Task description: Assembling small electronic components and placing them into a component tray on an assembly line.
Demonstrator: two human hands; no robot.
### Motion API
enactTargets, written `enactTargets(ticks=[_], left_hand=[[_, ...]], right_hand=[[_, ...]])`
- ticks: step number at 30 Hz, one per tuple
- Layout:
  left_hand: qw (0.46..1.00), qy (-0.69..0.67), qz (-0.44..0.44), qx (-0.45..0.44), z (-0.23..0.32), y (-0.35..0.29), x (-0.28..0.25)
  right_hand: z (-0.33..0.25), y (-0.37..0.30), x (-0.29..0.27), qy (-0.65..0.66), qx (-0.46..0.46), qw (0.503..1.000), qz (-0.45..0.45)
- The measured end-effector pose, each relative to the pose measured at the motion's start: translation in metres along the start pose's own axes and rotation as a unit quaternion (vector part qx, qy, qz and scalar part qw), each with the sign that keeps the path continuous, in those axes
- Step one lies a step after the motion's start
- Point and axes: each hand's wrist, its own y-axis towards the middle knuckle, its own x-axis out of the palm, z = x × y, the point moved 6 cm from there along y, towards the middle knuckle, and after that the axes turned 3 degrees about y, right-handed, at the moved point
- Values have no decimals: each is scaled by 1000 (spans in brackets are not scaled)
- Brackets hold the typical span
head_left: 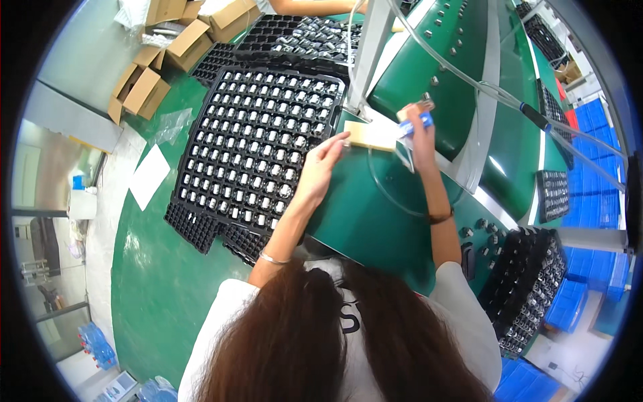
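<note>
My left hand point(320, 166) is closed in a pinch beside the left end of a flat yellow block point(372, 137); whatever lies between its fingertips is too small to make out. Farther right, my right hand point(422, 142) grips a small blue-and-white object point(414, 124), whose kind is unclear and which is blurred. Beyond its fingertips, at the conveyor's edge, shows a small metallic part point(426, 102). Left of my left hand, a large black tray point(191, 144) carries many small silver-and-white parts in rows of pockets.
A green conveyor belt point(435, 57) bearing small parts runs along the right. Clear tubing point(462, 75) and a metal post point(372, 50) stand close by. More black trays point(529, 281) lie at right. Cardboard boxes point(144, 90) sit far left. Another person's arm point(315, 7) reaches in at the top.
</note>
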Motion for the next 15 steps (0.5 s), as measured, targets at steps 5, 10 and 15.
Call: enactTargets(ticks=[5, 10, 15], left_hand=[[994, 103, -27, 32, 1, -5, 17], [987, 155, -39, 29, 2, -11, 14], [996, 73, 13, 41, 0, -19, 8]], right_hand=[[-14, -60, 64, 35, -4, 990, -136], [-10, -82, 71, 18, 19, 985, -171], [-9, -87, 77, -14, 9, 982, -189]])
